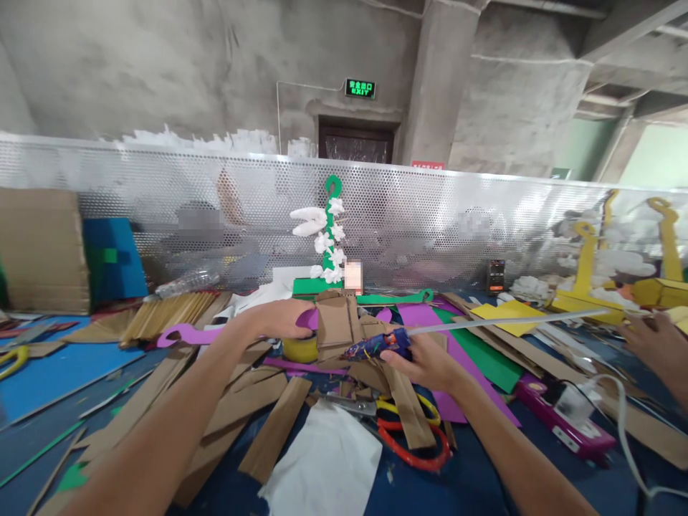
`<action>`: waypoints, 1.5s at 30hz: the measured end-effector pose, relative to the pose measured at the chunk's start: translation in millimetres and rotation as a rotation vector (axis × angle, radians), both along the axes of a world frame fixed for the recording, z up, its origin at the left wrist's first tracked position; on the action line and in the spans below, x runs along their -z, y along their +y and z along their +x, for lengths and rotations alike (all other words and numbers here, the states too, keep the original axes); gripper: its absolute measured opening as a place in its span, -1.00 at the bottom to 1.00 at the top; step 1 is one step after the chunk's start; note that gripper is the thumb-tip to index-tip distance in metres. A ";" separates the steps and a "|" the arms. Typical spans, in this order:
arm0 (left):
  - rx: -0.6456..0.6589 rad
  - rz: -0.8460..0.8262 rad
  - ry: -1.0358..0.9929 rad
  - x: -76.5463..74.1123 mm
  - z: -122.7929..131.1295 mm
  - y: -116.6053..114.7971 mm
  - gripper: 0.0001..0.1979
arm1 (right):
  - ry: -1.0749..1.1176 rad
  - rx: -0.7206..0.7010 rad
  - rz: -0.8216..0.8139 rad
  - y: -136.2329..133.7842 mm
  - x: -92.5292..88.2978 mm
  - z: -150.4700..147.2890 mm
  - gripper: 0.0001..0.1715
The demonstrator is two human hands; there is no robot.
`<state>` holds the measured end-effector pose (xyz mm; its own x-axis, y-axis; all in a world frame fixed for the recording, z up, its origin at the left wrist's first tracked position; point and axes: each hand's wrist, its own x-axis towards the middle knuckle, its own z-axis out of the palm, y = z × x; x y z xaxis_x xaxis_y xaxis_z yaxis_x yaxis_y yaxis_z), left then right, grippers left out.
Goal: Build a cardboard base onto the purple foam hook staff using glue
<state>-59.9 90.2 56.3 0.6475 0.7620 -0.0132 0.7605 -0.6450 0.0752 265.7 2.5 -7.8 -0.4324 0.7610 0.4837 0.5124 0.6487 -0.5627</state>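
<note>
My right hand (pixel 422 362) is closed around a dark blue glue gun (pixel 376 346), its tip pointing left and a long clear glue stick (pixel 499 320) sticking out behind. The tip is close to a small cardboard box piece (pixel 336 322). My left hand (pixel 287 319) has its fingers at the left side of that box, by a purple piece (pixel 308 319); its fingertips are partly hidden. Under the left hand sits a yellow roll of tape (pixel 299 350). Behind the box stands a green hooked post (pixel 333 188) with white flowers on a green base (pixel 309 287).
Red-handled scissors (pixel 413 444), cardboard strips (pixel 274 430) and white paper (pixel 327 459) lie in front. A purple power strip (pixel 564 423) with a white cable is at right, near another person's hand (pixel 653 344). A perforated metal panel (pixel 258 193) runs behind.
</note>
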 end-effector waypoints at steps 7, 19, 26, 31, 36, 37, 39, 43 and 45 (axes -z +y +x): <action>0.013 0.008 0.005 3.1 -2.2 4.3 -0.52 | -0.047 0.054 0.056 -2.9 -6.4 3.9 -0.56; 0.007 0.003 -0.001 0.1 -1.0 1.8 -0.53 | -0.055 0.082 0.089 2.7 -0.6 8.3 -0.48; -0.001 0.006 -0.011 2.5 -3.2 5.0 -0.53 | -0.045 0.055 0.083 5.2 0.8 11.8 -0.48; 0.004 0.012 -0.005 1.5 -2.3 3.6 -0.54 | -0.028 0.061 0.080 6.2 2.5 11.7 -0.49; 0.011 0.016 -0.006 0.2 -2.1 2.3 -0.56 | -0.028 0.066 0.074 7.0 1.9 13.3 -0.52; 0.005 0.019 -0.003 0.1 -2.2 2.2 -0.55 | -0.031 0.068 0.066 7.3 2.0 14.4 -0.51; -0.005 0.019 0.003 0.0 -2.4 2.0 -0.53 | -0.034 0.087 0.053 8.2 3.3 17.6 -0.51; -0.006 0.009 -0.005 0.3 -2.9 2.6 -0.55 | -0.004 0.134 0.042 10.8 9.4 24.7 -0.52; -0.002 0.006 -0.011 1.1 -3.6 3.6 -0.54 | 0.014 0.135 0.021 11.5 11.9 26.3 -0.51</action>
<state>-63.4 93.8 55.3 0.6463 0.7631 -0.0021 0.7608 -0.6441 0.0799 292.0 13.9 -19.7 -0.3194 0.8015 0.5056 0.5881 0.5860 -0.5575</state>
